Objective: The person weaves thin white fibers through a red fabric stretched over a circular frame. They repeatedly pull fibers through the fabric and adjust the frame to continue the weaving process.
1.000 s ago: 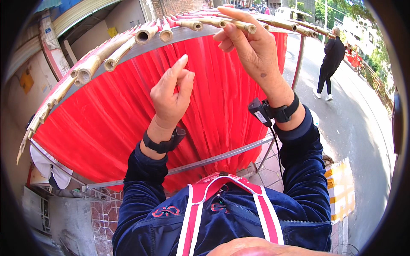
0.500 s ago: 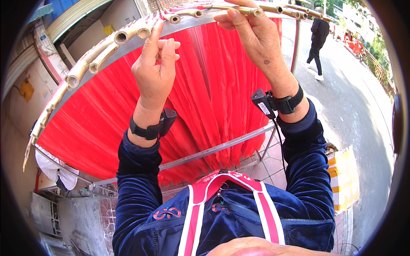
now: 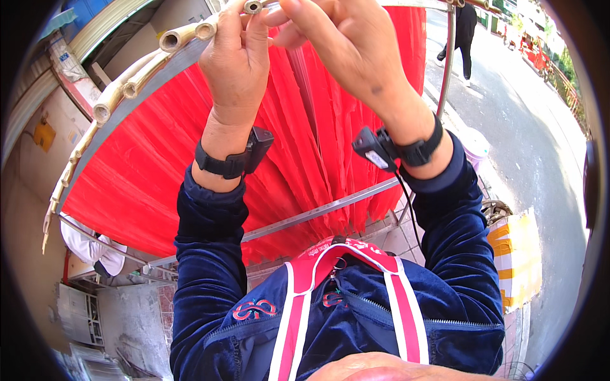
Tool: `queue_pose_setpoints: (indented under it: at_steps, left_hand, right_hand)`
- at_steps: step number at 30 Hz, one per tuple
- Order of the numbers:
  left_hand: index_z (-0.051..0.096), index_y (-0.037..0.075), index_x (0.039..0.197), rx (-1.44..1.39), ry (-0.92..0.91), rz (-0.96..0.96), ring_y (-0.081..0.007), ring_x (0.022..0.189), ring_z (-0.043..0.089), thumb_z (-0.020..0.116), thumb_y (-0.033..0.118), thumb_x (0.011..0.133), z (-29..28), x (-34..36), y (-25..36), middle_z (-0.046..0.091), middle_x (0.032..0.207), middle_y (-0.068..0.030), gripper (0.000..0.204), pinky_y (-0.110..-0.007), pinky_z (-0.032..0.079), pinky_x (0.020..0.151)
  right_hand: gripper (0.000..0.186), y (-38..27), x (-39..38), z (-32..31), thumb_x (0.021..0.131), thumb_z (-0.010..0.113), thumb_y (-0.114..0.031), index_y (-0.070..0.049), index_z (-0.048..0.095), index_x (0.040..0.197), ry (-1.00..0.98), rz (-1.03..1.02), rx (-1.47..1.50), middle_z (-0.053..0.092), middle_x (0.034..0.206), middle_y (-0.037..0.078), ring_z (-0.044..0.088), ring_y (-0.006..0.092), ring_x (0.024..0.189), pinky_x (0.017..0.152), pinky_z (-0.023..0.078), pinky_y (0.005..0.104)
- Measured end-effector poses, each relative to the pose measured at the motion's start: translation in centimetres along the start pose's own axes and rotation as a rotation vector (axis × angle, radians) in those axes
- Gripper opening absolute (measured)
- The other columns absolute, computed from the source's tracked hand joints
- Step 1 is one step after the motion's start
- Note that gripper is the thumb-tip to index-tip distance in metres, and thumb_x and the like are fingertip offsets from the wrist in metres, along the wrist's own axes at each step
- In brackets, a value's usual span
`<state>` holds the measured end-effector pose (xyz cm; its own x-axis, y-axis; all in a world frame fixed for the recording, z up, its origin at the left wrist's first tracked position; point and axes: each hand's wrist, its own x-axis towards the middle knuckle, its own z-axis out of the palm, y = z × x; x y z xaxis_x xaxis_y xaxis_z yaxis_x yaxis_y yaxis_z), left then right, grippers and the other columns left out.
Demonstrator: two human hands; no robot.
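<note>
At the top edge, my left hand (image 3: 236, 73) is closed, thumb and fingers pinched at the hollow end of a bamboo pole (image 3: 253, 6). My right hand (image 3: 359, 51) reaches across close beside it. Its fingers are curled together, and whatever they may hold is hidden. Below both hands hang long folds of red cloth (image 3: 305, 152), draped from the row of poles. Other bamboo poles (image 3: 179, 38) lie along the metal rack's top rail to the left, their cut ends toward me.
A metal crossbar (image 3: 324, 209) runs across the cloth in front of me. The rack's upright post (image 3: 448, 60) stands at right. A box with yellow tape (image 3: 518, 260) sits beside my right arm. On the road, a person in black (image 3: 466, 38) is walking. White cloth (image 3: 95, 247) lies at left.
My right hand has moved left and closed its fingers beside my left hand. My left hand has risen slightly to the pole end. The passer-by has moved a little left.
</note>
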<state>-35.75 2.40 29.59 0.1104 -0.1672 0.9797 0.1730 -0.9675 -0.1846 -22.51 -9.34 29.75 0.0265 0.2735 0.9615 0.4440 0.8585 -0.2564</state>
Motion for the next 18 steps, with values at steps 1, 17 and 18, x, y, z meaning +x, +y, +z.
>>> queue_pose_setpoints:
  at_steps: [1, 17, 18]
  left_hand:
    - [0.058, 0.007, 0.125, -0.061, 0.021, -0.007, -0.0107, 0.082, 0.071, 0.055, 0.025, 0.102, 0.2, 0.0, -0.2, 0.073, 0.091, -0.0055, 0.029, -0.02, 0.055, 0.066]
    - [0.06, 0.004, 0.122, -0.108, 0.001, -0.061, -0.0088, 0.076, 0.07, 0.055, 0.02, 0.102, 0.4, 0.0, -0.6, 0.073, 0.087, -0.0063, 0.026, -0.019, 0.056, 0.066]
    - [0.059, 0.004, 0.123, -0.121, 0.005, -0.056, -0.009, 0.076, 0.07, 0.054, 0.019, 0.102, 0.5, -0.2, -0.7, 0.073, 0.088, -0.0067, 0.027, -0.019, 0.056, 0.066]
  right_hand:
    - [0.038, 0.8, 1.3, 0.7, 0.1, 0.053, -0.01, 0.002, 0.046, 0.136, -0.026, -0.064, 0.04, 0.069, 0.082, 0.01, 0.065, 0.008, 0.073, 0.063, 0.05, 0.0218]
    - [0.021, 2.9, 1.1, -1.7, 0.102, 0.052, -0.009, 0.001, 0.061, 0.117, 0.161, -0.244, -0.106, 0.069, 0.089, 0.007, 0.069, 0.0131, 0.083, 0.071, 0.054, 0.024]
    - [0.022, 3.0, 0.8, -1.6, 0.102, 0.05, -0.008, 0.0, 0.061, 0.119, 0.175, -0.256, -0.096, 0.069, 0.09, 0.008, 0.069, 0.0131, 0.086, 0.073, 0.054, 0.0239]
